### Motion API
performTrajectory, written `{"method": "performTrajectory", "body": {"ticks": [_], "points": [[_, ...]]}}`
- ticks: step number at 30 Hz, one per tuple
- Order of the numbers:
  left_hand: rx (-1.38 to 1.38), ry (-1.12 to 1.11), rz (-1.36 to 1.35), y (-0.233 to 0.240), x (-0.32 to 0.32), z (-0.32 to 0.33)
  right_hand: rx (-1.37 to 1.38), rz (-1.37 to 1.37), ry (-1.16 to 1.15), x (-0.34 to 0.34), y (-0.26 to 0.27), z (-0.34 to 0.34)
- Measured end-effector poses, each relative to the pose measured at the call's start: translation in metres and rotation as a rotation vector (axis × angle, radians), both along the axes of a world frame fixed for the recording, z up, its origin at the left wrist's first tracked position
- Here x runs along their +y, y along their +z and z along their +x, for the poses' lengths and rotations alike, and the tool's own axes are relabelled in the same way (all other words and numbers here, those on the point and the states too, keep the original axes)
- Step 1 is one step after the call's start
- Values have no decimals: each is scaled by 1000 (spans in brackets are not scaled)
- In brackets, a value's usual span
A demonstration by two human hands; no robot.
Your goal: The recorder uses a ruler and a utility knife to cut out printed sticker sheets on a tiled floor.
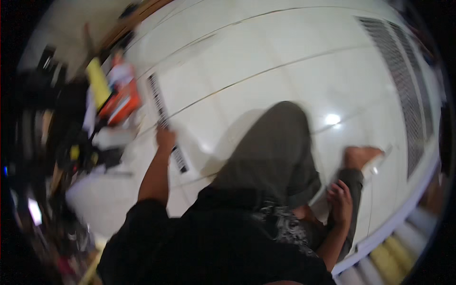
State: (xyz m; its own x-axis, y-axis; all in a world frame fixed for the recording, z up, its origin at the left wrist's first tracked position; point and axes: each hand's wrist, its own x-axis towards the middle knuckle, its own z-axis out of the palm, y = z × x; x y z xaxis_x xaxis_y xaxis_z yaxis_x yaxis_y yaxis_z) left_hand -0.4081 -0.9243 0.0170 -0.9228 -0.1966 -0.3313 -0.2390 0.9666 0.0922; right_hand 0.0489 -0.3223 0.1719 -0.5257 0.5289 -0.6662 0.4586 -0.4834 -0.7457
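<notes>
My left hand (166,138) is blurred and curled over the middle of a narrow black-and-white patterned strip (157,96). The strip shows above and below the hand, along the pale tiled floor (245,60). Whether the fingers grip it or only rest over it is unclear. On the other side, my right hand (341,201) lies against the dark trouser leg (351,185) near the shin, fingers a little apart and holding nothing. My bent knee (281,131) rises between the two hands.
To the left lie an orange-and-white package (124,103), a yellow item (98,83) and a blurred heap of dark things (107,156). A grey patterned band (395,82) runs along the floor at right. A white edge (395,221) borders yellow and white rolled shapes (388,256) at lower right.
</notes>
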Motion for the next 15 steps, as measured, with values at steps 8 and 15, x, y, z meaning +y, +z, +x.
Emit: {"method": "performTrajectory", "body": {"ticks": [8,15], "points": [[150,-118,-152,30,33,-23,81,84,24,-11,18,7],[303,-807,409,0,217,-67,150,285,-107,-80,87,52]]}}
